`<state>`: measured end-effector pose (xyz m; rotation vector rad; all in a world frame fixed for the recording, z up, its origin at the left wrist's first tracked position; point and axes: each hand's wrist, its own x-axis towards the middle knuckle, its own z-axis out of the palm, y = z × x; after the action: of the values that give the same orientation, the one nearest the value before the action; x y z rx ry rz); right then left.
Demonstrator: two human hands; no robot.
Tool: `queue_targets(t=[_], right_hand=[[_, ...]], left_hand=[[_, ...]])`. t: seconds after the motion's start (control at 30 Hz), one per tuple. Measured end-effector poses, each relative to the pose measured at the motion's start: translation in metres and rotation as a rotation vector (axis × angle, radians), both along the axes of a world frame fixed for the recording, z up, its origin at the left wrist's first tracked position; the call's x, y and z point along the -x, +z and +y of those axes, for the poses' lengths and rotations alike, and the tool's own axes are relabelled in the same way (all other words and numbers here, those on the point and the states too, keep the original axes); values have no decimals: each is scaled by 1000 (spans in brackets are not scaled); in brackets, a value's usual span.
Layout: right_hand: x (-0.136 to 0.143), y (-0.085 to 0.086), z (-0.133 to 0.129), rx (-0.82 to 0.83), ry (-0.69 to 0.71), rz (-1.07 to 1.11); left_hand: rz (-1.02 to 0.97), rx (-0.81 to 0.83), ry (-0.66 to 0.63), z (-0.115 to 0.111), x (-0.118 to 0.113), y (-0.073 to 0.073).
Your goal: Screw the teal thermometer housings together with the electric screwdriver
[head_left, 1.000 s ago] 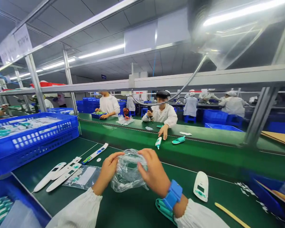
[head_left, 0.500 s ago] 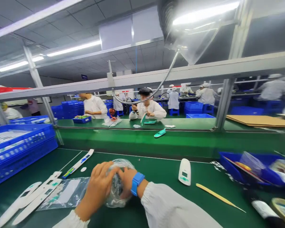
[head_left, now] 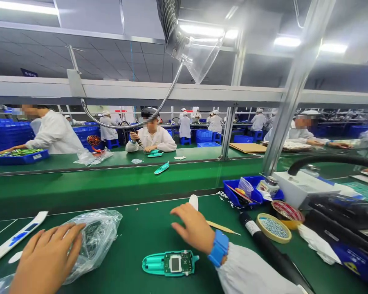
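Bag (head_left: 102, 239) now under L hand (head_left: 47, 255) only, R hand (head_left: 194, 228) off.

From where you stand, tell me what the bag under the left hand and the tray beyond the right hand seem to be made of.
Bag: probably thin plastic film, glossy; it is see-through and crumpled with bright highlights.
Tray: likely rigid moulded plastic, solid blue; its walls hold their shape.
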<state>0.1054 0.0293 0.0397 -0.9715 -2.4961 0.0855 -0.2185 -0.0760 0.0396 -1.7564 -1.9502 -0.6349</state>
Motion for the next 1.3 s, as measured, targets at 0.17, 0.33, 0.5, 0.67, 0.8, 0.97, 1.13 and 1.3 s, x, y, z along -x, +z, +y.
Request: queue_targets(t=[0.17,0.33,0.5,0.67,0.8,0.97,1.13,1.3], right_hand=[[-51,-40,19,-55,-203,-68],[-49,-52,25,-192,-132,-105],[-25,-50,27,-317,-31,-23],[-7,-46,14,-340,11,105],[-21,-32,9,-283,-47,265],[-49,-22,19,276,-234,558],[-47,-36,21,839,-157,520],[-40,-40,14,834,-148,539]], left_hand=[[-458,50,-277,23,-74,18],[-1157,449,-455,72,-148,3],[-1420,623,-493,105,-184,-16],[-1533,632,-549,109,-194,-25],[-1562,628,-588,110,-189,-26],[-1595,634,-643,112,-187,-20],[-1621,629,-647,111,-193,-17],[-1614,617,-631,110,-195,-20]])
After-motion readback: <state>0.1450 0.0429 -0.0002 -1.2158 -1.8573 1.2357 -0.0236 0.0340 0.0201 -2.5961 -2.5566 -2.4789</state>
